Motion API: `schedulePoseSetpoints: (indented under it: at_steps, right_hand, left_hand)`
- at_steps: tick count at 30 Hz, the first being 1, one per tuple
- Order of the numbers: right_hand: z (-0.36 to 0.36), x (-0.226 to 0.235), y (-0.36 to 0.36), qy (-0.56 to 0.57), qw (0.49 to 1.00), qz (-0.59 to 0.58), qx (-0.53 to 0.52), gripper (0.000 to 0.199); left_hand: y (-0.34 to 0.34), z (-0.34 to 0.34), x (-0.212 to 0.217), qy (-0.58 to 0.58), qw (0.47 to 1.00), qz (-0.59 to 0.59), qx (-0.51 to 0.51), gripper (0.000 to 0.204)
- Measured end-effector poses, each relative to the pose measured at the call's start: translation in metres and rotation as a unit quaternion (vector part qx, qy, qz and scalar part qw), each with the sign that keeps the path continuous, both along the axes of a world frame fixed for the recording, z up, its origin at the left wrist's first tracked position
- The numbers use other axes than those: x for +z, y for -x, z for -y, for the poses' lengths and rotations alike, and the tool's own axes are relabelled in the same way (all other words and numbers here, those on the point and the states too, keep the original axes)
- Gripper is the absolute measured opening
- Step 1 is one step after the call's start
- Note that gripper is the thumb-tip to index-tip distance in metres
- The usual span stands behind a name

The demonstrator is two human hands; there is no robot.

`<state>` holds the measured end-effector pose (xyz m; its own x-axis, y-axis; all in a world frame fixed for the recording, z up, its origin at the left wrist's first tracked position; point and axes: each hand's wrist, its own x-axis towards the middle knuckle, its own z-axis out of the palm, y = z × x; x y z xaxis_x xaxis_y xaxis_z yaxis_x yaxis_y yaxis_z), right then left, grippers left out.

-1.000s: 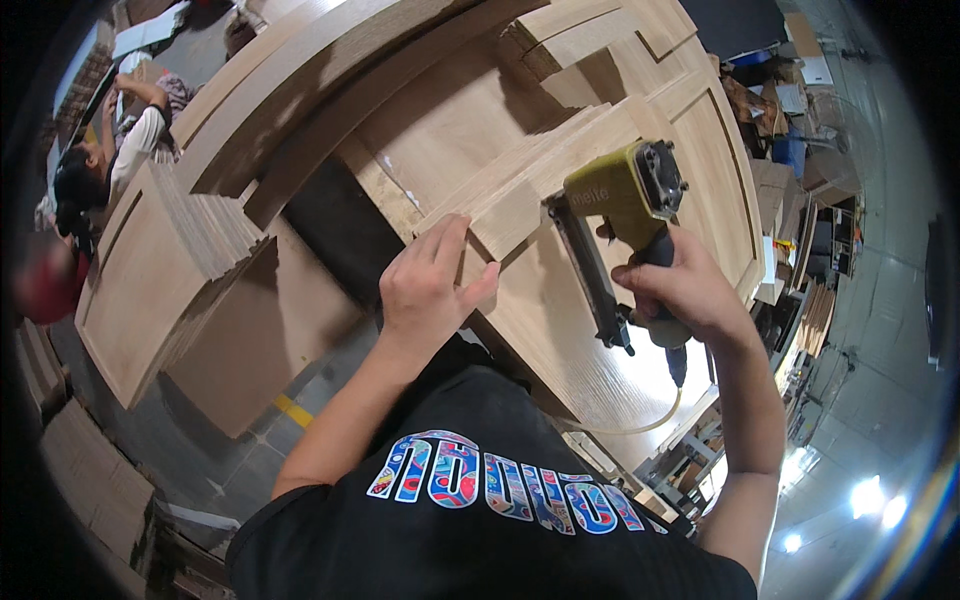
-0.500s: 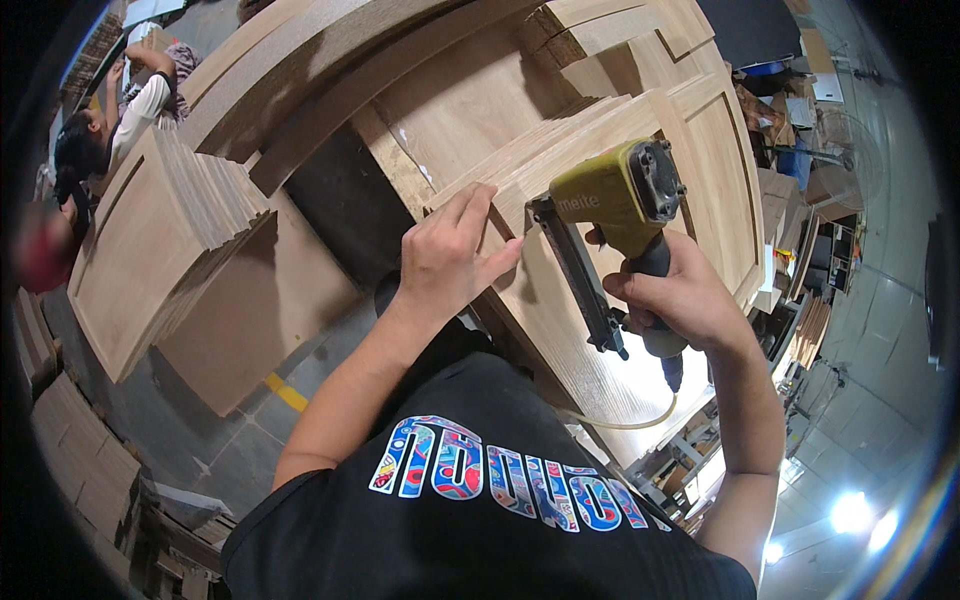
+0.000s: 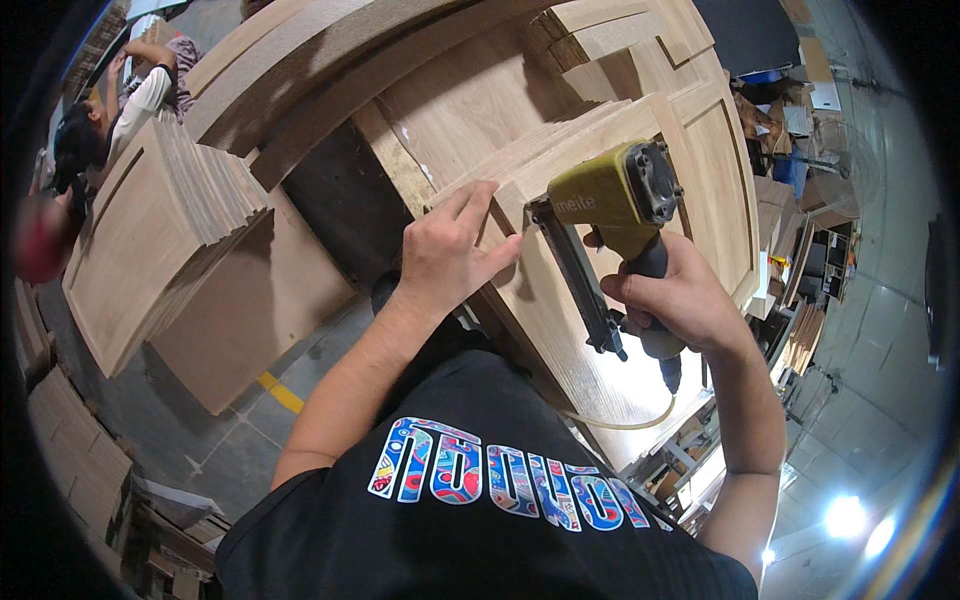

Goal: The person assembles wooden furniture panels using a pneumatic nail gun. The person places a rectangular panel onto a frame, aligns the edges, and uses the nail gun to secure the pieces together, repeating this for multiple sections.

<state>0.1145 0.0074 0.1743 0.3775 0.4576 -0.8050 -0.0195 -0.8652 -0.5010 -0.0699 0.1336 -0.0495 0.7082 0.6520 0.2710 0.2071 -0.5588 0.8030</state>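
My right hand [image 3: 675, 295] is closed round the black grip of a yellow-green pneumatic nail gun [image 3: 605, 195]. Its nose rests at or very near the corner of a framed wooden panel [image 3: 705, 170], and the dark magazine [image 3: 585, 285] slants down toward me. A pale air hose [image 3: 625, 426] runs from the bottom of the handle. At that same corner my left hand [image 3: 440, 250] grips the panel's edge, fingers on the far side and thumb on the near side, close to the nose. The exact contact under the fingers is hidden.
More framed panels [image 3: 150, 240] stand stacked at the left, near another person [image 3: 130, 110]. Thick curved boards [image 3: 330, 70] cross the top. Beneath the work lies a light wooden board [image 3: 570, 350]. A fan [image 3: 845, 165] and cartons are at the right.
The view has shifted very slightly. Both hands, the nail gun and the panel keep the same places relative to each other.
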Motion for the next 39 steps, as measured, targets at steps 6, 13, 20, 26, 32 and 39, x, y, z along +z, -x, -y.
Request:
schedulePoseSetpoints:
  at_steps: [6, 13, 20, 26, 32, 39]
  right_hand:
    - [0.002, 0.003, -0.001, -0.029, 0.999, -0.028, -0.029, 0.045]
    - [0.014, 0.011, 0.002, -0.020, 0.997, -0.023, -0.074, 0.052]
    - [0.015, 0.013, 0.004, 0.030, 0.995, 0.014, -0.094, 0.020]
    - [0.019, 0.015, 0.002, 0.009, 0.992, -0.009, -0.124, 0.017]
    - [0.026, 0.014, -0.001, 0.009, 0.991, -0.002, -0.132, 0.024]
    - [0.017, 0.019, -0.001, 0.009, 0.992, 0.001, -0.124, 0.019]
  left_hand:
    - [0.001, -0.001, 0.010, 0.067, 0.998, 0.003, 0.016, 0.065]
    - [0.005, -0.004, 0.015, 0.070, 0.996, -0.055, 0.000, 0.075]
    - [0.005, -0.018, 0.027, 0.016, 0.997, -0.078, -0.026, 0.073]
    - [-0.002, -0.019, 0.025, 0.033, 0.994, -0.088, -0.053, 0.070]
    - [-0.008, -0.029, 0.011, 0.004, 0.996, -0.041, -0.077, 0.064]
    - [-0.012, -0.035, 0.004, 0.032, 0.997, -0.013, -0.072, 0.062]
